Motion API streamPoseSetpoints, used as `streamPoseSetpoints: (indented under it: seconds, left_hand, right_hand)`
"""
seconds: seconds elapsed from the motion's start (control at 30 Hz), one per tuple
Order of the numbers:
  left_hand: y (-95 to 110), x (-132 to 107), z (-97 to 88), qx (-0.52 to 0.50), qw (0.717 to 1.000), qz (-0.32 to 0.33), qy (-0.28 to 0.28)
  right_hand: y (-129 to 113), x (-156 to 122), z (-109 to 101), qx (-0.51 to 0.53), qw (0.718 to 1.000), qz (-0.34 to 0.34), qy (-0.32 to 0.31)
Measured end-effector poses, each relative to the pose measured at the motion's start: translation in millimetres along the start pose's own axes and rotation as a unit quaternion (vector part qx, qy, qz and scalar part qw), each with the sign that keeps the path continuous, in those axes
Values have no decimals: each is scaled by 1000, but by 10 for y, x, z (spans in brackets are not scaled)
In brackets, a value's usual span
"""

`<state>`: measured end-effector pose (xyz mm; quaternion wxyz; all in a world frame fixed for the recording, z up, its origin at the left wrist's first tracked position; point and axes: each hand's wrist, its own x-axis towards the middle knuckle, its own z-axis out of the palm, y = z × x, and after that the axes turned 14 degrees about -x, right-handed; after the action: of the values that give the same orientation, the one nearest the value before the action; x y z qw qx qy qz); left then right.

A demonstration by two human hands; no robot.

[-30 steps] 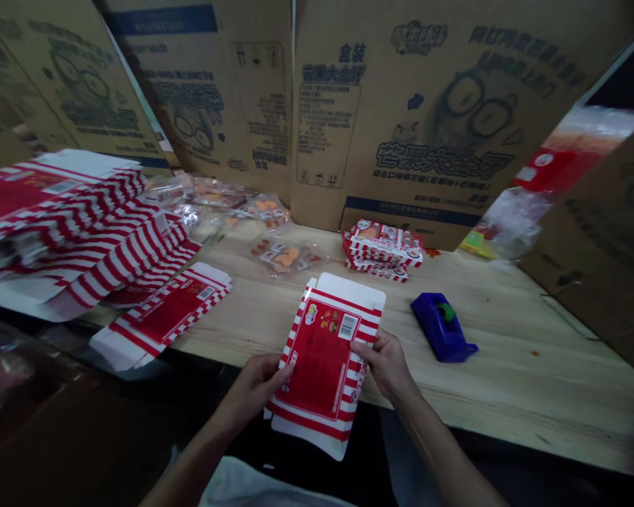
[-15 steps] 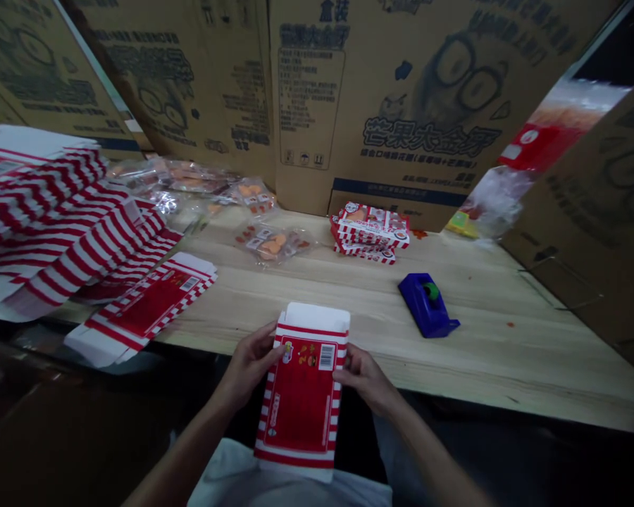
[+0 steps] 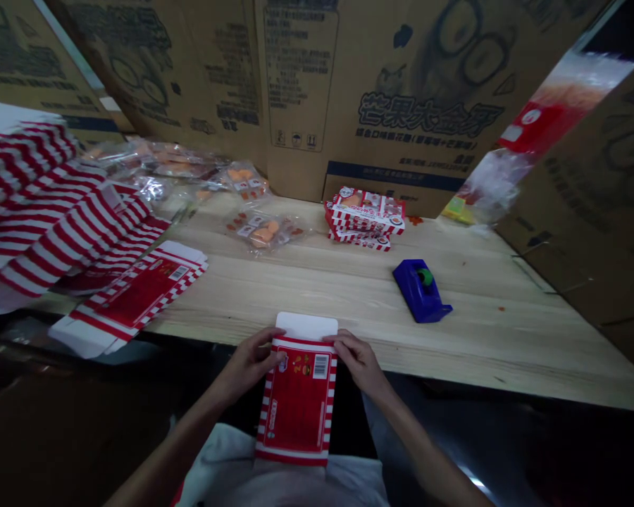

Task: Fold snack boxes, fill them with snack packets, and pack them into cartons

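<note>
I hold a red-and-white striped carton (image 3: 297,401) upright over my lap, at the near edge of the wooden table (image 3: 349,296). My left hand (image 3: 248,362) grips its upper left edge, fingers closed on it. On the upper right corner my right hand (image 3: 358,358) grips too, fingers reaching over the white top flap. The carton's red face with a barcode faces me.
Flat striped cartons (image 3: 58,225) are piled at the left, one (image 3: 132,296) overhanging the table edge. Clear snack packets (image 3: 261,229) lie behind. A small stack of filled boxes (image 3: 367,218) and a blue tape dispenser (image 3: 420,290) sit mid-table. Big cardboard boxes (image 3: 401,91) wall the back.
The carton has come nearer to me and turned from tilted to upright over my lap. Both hands slid up to its top corners, and the view dipped lower.
</note>
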<state>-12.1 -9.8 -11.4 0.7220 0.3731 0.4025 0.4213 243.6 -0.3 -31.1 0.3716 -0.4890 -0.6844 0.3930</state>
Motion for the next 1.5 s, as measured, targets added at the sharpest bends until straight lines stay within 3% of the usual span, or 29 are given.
streamPoseSetpoints:
  seconds: [0.13,0.23,0.33,0.4,0.5,0.67,0.83,1.03,1.27,1.5]
  left_hand:
    - [12,-29,28,109,991,54,59]
    - [62,-30,72,177,972,128,92]
    - [79,-18,99,114,975,152,113]
    - [91,-7,102,41,982,141,115]
    - [127,7,76,9,990,109,85]
    - [138,-2,-9,122,986,113,9]
    - [151,-35,22,222,964,144,32]
    - [366,-19,73,281,951,129,26]
    - [546,82,56,296,950,85,-49]
    - [494,16,16,346,924,146,-73]
  right_hand:
    - [-43,-53,23,0,1000,-14,-5]
    - [-107,-111,54,-2,999,17,38]
    - [-158,-127,80,80,992,74,64]
    - [-170,-108,76,126,987,92,39]
    - [-157,-77,41,122,988,99,-1]
    - [-134,-107,-3,96,992,76,-12]
    - [-179,-92,-27,67,995,72,-19]
    - [-294,13,-125,-27,996,76,-36]
    - [-428,114,-174,-11,993,93,-74]
    - [-348,-11,-140,-66,997,-38,-34]
